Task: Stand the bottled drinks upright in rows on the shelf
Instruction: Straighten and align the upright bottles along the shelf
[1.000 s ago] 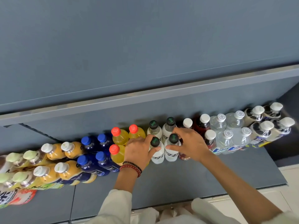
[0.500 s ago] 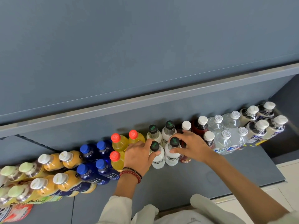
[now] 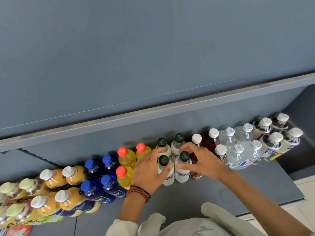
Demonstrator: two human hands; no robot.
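Near the shelf (image 3: pixel 213 189) edge, bare room fronts bottles (image 3: pixel 183 167).

Blue bottles (image 3: pixel 95 167), yellow bottles (image 3: pixel 127 158) red-capped, grey shelf (image 3: pixel 213 193).

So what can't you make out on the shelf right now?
Head view only:
- Fourth yellow bottle: left hand covers that spot.
- Front dark-red bottle: cap behind right hand.
- Green-capped bottles: cut off by left edge.
- Labels: too blurred to read.
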